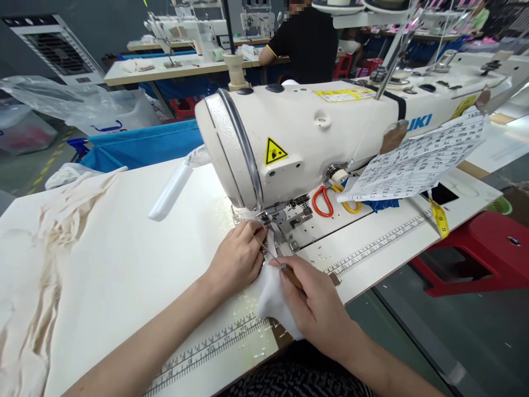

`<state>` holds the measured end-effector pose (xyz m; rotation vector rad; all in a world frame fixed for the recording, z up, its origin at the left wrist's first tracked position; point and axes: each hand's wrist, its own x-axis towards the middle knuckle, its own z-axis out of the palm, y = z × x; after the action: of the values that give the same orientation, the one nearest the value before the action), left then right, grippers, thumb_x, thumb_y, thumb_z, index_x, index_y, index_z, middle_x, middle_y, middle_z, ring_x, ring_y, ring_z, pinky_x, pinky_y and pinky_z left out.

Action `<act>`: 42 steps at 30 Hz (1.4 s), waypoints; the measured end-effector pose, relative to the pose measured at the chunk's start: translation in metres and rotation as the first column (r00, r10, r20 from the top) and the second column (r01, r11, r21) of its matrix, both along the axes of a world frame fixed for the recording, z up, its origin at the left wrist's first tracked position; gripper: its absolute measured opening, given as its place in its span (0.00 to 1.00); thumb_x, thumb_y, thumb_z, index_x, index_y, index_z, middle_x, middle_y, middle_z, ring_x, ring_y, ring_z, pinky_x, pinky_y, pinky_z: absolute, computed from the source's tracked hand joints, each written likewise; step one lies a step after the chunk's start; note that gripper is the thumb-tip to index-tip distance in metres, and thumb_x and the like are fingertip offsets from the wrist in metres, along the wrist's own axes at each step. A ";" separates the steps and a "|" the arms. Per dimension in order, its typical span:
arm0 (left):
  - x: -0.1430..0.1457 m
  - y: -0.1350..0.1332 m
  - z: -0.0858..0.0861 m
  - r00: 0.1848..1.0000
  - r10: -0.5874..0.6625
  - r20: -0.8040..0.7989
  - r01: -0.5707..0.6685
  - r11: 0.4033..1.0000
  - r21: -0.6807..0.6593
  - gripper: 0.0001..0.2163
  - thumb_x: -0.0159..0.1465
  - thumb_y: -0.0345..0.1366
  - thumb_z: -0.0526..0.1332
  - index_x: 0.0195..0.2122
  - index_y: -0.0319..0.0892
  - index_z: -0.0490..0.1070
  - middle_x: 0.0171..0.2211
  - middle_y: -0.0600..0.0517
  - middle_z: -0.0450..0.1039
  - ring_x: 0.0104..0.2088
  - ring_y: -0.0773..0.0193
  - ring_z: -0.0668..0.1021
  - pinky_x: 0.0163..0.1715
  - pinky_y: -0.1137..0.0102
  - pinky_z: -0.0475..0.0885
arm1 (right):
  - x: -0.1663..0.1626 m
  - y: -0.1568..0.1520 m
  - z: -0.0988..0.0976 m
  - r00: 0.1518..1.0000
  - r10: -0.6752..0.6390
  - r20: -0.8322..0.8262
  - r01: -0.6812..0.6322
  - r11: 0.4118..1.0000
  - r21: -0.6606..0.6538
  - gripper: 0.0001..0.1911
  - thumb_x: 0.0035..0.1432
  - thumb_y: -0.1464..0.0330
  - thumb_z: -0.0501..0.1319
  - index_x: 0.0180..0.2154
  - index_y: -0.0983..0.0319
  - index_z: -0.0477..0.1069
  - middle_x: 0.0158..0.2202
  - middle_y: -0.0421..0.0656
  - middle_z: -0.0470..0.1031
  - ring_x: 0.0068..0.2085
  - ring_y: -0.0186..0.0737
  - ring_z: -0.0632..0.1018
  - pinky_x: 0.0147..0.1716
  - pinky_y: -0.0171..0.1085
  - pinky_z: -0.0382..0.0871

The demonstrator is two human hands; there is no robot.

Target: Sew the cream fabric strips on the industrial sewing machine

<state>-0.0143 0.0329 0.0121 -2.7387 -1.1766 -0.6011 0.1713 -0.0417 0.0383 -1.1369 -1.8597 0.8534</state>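
In the head view my right hand (312,300) is closed around the wooden handle of an awl (292,275). The awl's thin metal shaft points up and left, toward the presser foot (266,216) of a white sewing machine (301,132). White fabric (275,300) runs from under the needle area down over the table's front edge, below my right hand. My left hand (239,256) is curled beside the presser foot, its fingers closed on that fabric. The fingertips are partly hidden.
Orange-handled scissors (323,202) lie behind the needle area. A printed paper sheet (413,160) hangs off the machine. Cream fabric (53,242) is spread at the left of the table (124,231). A red stool (483,248) stands right. A person in black (308,41) sits beyond.
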 end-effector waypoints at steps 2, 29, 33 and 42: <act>0.004 0.004 0.004 0.998 0.012 -0.054 -0.013 1.000 -0.009 0.11 0.67 0.27 0.52 0.46 0.33 0.71 0.42 0.40 0.71 0.40 0.54 0.72 0.38 0.61 0.77 | -0.009 0.000 0.005 0.998 0.039 -0.045 -0.032 0.988 0.149 0.15 0.66 0.75 0.50 0.52 0.61 0.66 0.43 0.47 0.77 0.40 0.41 0.78 0.40 0.38 0.73; -0.004 0.024 -0.005 0.779 0.357 0.516 -0.062 0.863 -0.502 0.08 0.60 0.42 0.62 0.33 0.47 0.79 0.34 0.52 0.78 0.37 0.60 0.78 0.36 0.68 0.70 | 0.009 0.019 -0.027 0.826 -0.204 0.526 0.126 0.976 0.180 0.13 0.69 0.71 0.51 0.52 0.62 0.67 0.38 0.42 0.80 0.32 0.42 0.81 0.24 0.39 0.64; -0.004 0.024 -0.003 0.779 0.369 0.507 -0.074 0.857 -0.510 0.08 0.59 0.42 0.62 0.33 0.47 0.80 0.34 0.52 0.78 0.37 0.60 0.78 0.35 0.68 0.70 | 0.009 0.020 -0.029 0.821 -0.215 0.528 0.132 0.973 0.191 0.13 0.70 0.70 0.50 0.52 0.62 0.67 0.37 0.42 0.80 0.31 0.41 0.80 0.23 0.38 0.61; -0.005 0.025 -0.005 0.783 0.382 0.492 -0.092 0.852 -0.515 0.09 0.59 0.44 0.62 0.33 0.47 0.79 0.34 0.52 0.78 0.37 0.59 0.77 0.36 0.67 0.70 | 0.009 0.021 -0.029 0.823 -0.209 0.528 0.118 0.973 0.200 0.13 0.70 0.70 0.50 0.50 0.62 0.68 0.36 0.42 0.80 0.30 0.40 0.79 0.22 0.38 0.60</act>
<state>-0.0188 0.0580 0.0073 -2.7503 -2.0216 -1.3454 0.1807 -0.0204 0.0097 -1.5240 -2.1915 0.2774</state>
